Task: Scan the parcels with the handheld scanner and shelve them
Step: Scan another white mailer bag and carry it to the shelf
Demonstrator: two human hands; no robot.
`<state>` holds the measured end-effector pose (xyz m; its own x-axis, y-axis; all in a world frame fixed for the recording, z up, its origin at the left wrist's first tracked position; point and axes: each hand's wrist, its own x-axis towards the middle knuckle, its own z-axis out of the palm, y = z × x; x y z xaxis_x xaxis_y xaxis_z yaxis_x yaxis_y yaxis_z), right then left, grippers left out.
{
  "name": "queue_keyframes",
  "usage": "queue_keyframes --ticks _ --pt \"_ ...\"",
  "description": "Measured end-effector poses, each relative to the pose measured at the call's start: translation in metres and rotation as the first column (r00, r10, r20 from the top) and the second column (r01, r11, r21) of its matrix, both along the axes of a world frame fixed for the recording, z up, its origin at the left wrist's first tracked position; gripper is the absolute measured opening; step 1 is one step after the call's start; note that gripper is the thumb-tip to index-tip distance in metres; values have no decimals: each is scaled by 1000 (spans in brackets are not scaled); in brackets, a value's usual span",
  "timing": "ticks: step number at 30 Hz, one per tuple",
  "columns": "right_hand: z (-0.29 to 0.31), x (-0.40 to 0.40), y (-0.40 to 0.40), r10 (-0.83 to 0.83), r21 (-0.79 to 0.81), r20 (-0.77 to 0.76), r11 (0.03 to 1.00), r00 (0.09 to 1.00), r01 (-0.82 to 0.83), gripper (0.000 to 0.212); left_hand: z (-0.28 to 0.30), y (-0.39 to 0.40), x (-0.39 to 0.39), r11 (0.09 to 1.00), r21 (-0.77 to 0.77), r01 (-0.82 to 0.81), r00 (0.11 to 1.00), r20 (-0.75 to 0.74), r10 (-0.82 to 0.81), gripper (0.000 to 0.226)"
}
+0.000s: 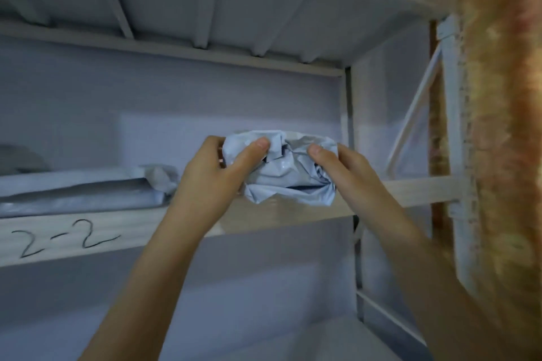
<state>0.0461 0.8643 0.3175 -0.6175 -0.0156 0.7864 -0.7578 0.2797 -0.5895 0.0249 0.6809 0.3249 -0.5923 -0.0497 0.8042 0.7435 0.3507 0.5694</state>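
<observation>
- Nearest the camera, two bare forearms rose from the bottom edge of the view and converged on one item at shelf height.
- The left hand (pixel 211 173) gripped the left end of a crumpled pale-blue parcel (pixel 289 173), its thumb laid across the top of the wrapping and its fingers hidden behind the parcel.
- The right hand (pixel 349 173) gripped the right end of the same parcel, thumb pressed onto the top; its fingers were likewise out of sight behind the wrapping.
- Both hands were therefore clamped on the parcel, one at each end, with creased plastic showing between the two thumbs.
- The parcel was held at the front edge of the shelf (pixel 293 214), toward the right end of the bay; whether its underside touched the shelf board could not be told.
- The front rail of that shelf carried the handwritten mark "2-2" (pixel 64 239) at its left.
- On the same shelf, left of the hands, lay a flat grey-blue poly bag (pixel 82 190) with a bunched end just beside the left wrist.
- A darker grey rounded item (pixel 20 160) sat behind it at the far left edge; its kind could not be told.
- Behind the parcel stood the pale back panel of the bay (pixel 205 102).
- Overhead was the ribbed underside of the next shelf (pixel 234 3).
- At the right, a white upright post (pixel 356 138) closed the bay, with a diagonal brace (pixel 413 114) beyond it and a mottled orange-brown surface (pixel 504 126) at the edge of the view.
</observation>
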Motion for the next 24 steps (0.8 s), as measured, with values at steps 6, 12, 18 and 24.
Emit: queue_keyframes --ticks 6,12,18,24 --pt "-5 -42 -22 22 52 98 998 995 -27 35 -1 -14 -10 982 -61 -181 979 80 185 42" --pt "-9 -59 -27 -141 206 -23 968 990 142 39 -5 -14 -9 941 -205 -269 933 187 307 39" --pt "-14 -63 -25 -255 256 -39 932 966 256 36 -4 -8 -17 857 -370 -358 882 165 441 47" --pt "-20 -67 -32 -397 271 -25 881 917 389 43 -15 2 -24 821 -325 -469 850 86 519 66"
